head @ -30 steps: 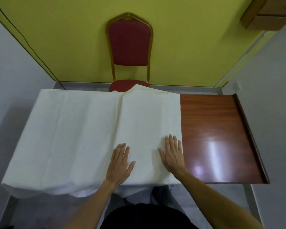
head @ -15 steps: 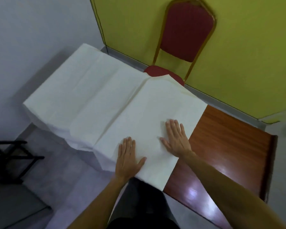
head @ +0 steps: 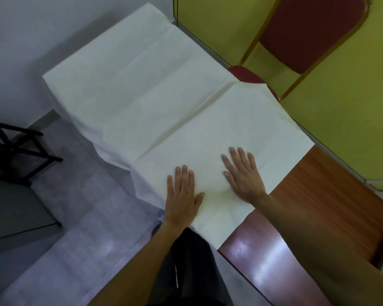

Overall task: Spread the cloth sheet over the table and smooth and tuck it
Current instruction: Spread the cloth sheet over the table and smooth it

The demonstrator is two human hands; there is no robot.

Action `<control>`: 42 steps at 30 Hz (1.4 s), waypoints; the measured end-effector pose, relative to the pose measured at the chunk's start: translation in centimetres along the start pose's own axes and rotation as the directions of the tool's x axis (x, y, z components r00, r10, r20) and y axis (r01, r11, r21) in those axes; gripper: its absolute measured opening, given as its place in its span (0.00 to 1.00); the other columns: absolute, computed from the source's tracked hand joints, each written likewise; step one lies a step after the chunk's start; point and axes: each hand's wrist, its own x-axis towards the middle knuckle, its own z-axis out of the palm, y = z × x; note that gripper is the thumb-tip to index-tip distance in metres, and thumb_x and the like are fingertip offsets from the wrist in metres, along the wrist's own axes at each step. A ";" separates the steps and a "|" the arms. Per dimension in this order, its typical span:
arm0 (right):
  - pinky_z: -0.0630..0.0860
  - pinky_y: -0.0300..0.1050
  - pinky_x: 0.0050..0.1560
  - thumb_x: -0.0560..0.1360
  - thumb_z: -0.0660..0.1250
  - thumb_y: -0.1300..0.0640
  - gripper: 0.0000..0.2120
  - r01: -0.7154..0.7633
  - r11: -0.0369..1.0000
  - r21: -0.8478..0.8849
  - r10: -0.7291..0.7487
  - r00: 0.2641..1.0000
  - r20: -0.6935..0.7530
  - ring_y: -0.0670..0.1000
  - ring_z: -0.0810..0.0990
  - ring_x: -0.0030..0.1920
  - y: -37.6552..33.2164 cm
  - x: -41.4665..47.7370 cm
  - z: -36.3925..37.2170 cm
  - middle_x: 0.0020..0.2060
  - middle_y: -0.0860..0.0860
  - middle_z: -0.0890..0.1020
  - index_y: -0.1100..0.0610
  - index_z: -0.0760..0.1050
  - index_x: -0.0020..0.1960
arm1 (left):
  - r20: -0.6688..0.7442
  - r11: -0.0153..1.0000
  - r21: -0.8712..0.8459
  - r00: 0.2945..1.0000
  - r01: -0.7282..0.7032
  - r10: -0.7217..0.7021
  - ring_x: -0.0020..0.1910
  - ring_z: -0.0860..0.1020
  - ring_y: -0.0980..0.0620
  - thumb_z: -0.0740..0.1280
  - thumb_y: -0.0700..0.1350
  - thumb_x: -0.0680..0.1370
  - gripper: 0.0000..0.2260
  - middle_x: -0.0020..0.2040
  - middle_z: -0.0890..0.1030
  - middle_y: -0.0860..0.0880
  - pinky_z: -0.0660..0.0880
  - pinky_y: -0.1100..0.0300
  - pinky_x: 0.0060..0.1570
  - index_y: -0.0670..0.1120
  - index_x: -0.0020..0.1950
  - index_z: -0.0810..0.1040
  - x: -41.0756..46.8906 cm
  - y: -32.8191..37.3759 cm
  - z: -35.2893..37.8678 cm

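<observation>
- Table [head: 332, 202]: one end is bare wood, from the sheet's free edge out to the far end. Judged from this, the step in hand is to carry the covering across that bare end; draw the sheet toward it before any tucking.
- Cloth sheet [head: 155, 89]: white, thin, marked with straight fold creases. It covers the other end of the table and hangs over that end and over the near edge. A folded-over panel lies on top near the middle, and both hands rest on it. Its far corner overhangs the far edge in front of a red chair [head: 305, 29].
- Procedure: press with flat palms and sweep outward from the centre crease toward the bare end; keep pressure even, since thin cloth is likely to bunch or slide.
- Left hand [head: 181, 195]: flat, fingers extended and close together, palm down at the near edge, gripping nothing.
- Right hand [head: 243, 175]: flat, fingers slightly spread, palm down near the sheet's free edge, gripping nothing.
</observation>
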 end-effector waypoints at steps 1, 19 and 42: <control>0.53 0.66 0.76 0.85 0.51 0.46 0.26 0.006 1.000 0.008 -0.006 1.000 -0.023 0.61 0.50 0.80 0.0 0.0 0.2 0.80 0.56 0.54 0.53 0.56 0.80 | -0.020 1.000 0.004 1.000 0.002 -0.002 0.79 0.49 0.37 0.53 0.57 0.84 0.30 0.80 0.53 0.37 0.54 0.36 0.75 0.38 0.79 0.58 0.0 0.0 0.1; 0.50 0.55 0.78 0.85 0.45 0.48 0.26 -0.048 0.999 0.025 0.044 0.986 0.160 0.59 0.59 0.78 -0.3 -3.1 -4.7 0.77 0.53 0.65 0.56 0.59 0.79 | -0.123 0.970 -0.026 0.964 -0.241 0.236 0.73 0.68 0.38 0.54 0.44 0.84 0.19 0.69 0.75 0.39 0.66 0.35 0.69 0.37 0.68 0.75 -0.7 1.3 -2.9; 0.38 0.50 0.78 0.81 0.36 0.38 0.34 0.070 0.996 0.049 -0.079 0.976 0.204 0.54 0.42 0.80 4.6 2.2 -7.8 0.81 0.53 0.47 0.55 0.45 0.81 | -0.081 0.938 -0.071 0.935 0.341 -0.346 0.78 0.57 0.37 0.50 0.60 0.80 0.34 0.78 0.61 0.37 0.56 0.39 0.75 0.36 0.77 0.60 1.1 3.4 -5.2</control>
